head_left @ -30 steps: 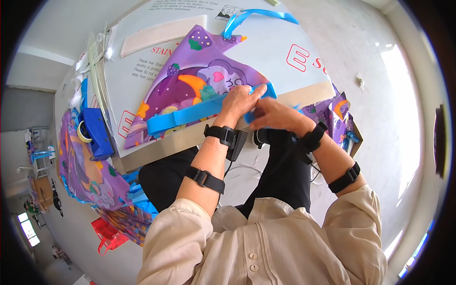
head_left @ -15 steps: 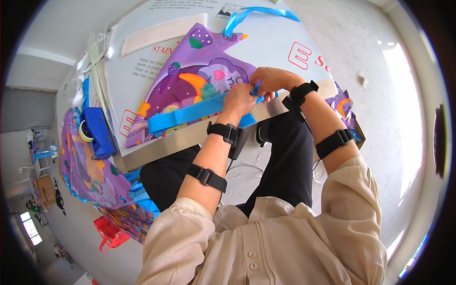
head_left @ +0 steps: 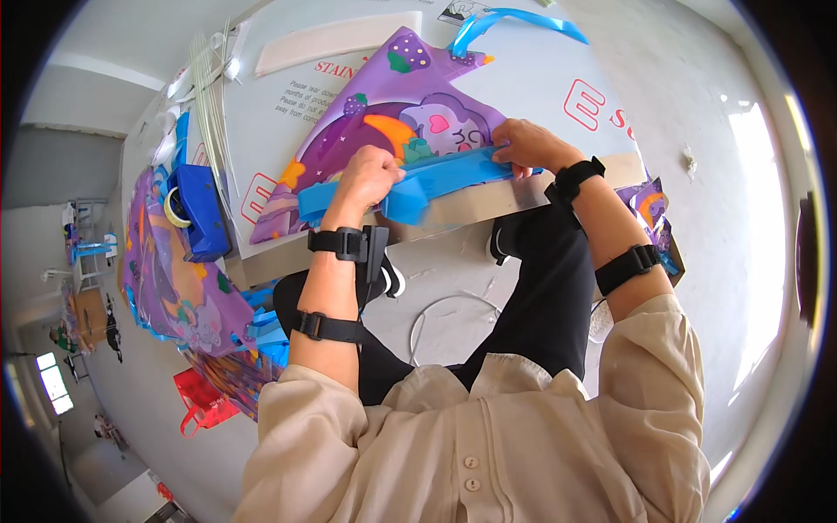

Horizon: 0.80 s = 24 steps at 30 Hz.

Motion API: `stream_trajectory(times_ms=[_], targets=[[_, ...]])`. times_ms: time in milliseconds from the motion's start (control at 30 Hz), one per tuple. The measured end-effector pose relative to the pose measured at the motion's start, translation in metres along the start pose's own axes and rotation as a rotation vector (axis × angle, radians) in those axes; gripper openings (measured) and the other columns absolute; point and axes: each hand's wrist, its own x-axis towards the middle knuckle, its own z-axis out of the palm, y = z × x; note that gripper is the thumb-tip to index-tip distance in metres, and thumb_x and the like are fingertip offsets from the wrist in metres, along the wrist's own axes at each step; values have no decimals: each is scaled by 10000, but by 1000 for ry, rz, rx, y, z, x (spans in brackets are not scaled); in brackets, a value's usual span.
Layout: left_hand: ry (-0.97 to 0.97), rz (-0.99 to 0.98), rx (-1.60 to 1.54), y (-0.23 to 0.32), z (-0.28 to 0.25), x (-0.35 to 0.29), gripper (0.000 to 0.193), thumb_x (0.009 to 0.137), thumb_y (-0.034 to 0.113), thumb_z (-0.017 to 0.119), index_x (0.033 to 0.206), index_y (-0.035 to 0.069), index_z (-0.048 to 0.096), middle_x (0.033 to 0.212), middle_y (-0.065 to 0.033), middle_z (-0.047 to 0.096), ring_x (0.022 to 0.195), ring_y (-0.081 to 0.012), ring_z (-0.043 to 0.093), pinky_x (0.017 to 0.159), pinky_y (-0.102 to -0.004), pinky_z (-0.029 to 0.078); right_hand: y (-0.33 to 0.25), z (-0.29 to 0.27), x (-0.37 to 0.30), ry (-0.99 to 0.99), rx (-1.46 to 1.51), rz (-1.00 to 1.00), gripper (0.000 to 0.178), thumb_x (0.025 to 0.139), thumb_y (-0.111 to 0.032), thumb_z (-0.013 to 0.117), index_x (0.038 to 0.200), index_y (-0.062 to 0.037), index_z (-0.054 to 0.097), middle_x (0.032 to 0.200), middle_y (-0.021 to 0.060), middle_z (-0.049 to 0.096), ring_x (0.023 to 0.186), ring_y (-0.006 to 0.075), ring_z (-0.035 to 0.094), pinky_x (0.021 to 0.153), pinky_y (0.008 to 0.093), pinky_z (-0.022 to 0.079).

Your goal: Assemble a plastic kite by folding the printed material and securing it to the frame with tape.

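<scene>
A purple sheet [head_left: 375, 83], printed with cartoon fruit and a pale cartoon face, lies on the tabletop with its pointed end away from me. Along its near edge runs a flat, shiny blue ribbon [head_left: 458, 167]. My left hand [head_left: 370, 174] is closed with its fingertips pinching the ribbon, and a loose ribbon end hangs beside it over the table edge. Farther right, my right hand [head_left: 532, 146] pinches the ribbon at the sheet's right corner, thumb toward the left. Another blue ribbon [head_left: 514, 19] curls from the sheet's far tip.
A blue tape dispenser [head_left: 202, 213] with a tape roll stands at the table's left edge. Next to it lie thin pale rods [head_left: 209, 113] and a white strip [head_left: 340, 42]. More purple printed sheets [head_left: 179, 270] hang at the left. A red bag [head_left: 205, 403] is on the floor.
My hands were close together at the right part of the ribbon. The left hand has slid left along it, and the ribbon now lies straighter along the edge. The view has shifted slightly.
</scene>
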Motion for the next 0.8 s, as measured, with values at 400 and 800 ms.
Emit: stream_trajectory(times_ms=[400, 800], targets=[[489, 465, 505, -25, 10, -9, 152, 816, 153, 638, 787, 26, 561, 737, -173, 604, 740, -364, 602, 660, -480, 464, -7, 12, 6, 143, -344, -24, 202, 843, -228, 577, 793, -41, 633, 635, 120, 643, 723, 287, 652, 681, 384, 498], [349, 344, 431, -27, 3, -13, 127, 792, 86, 636, 799, 11, 535, 792, -149, 586, 809, -349, 584, 673, -456, 458, 3, 19, 5, 237, -405, -132, 189, 837, -226, 603, 829, -39, 636, 785, 174, 641, 803, 370, 618, 722, 447, 482]])
